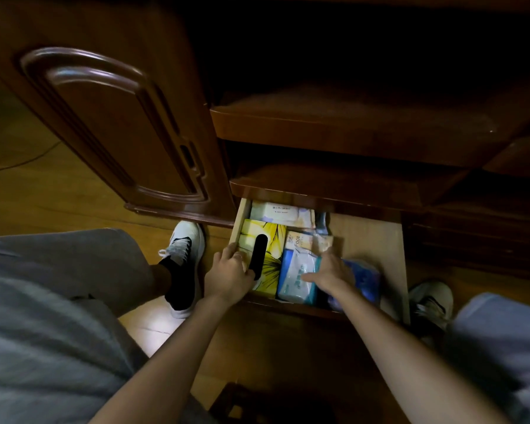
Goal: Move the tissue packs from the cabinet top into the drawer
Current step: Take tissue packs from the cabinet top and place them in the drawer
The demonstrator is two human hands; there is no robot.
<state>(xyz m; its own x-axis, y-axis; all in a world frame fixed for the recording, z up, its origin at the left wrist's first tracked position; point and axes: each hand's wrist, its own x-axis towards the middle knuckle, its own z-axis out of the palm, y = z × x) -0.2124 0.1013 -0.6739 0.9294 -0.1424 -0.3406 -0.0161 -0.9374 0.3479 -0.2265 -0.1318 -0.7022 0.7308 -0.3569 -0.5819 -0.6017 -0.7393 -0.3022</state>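
Note:
The low wooden drawer (371, 240) is pulled open under the cabinet shelves. Inside lie a yellow tissue box (273, 249) with a dark oval slot, a white-and-blue tissue pack (294, 280), a pale pack (277, 211) at the back, an orange-toned pack (300, 240) and a blurred blue pack (366, 280). My left hand (230, 273) grips the near left edge of the yellow box, fingers curled on it. My right hand (331, 270) lies flat with spread fingers across the white-and-blue pack and the blue pack.
An open carved cabinet door (110, 117) stands at the left. Two dark shelves (349, 123) overhang the drawer. My knees and white shoes (184, 249) flank the drawer on the wooden floor. The drawer's right part shows bare wood.

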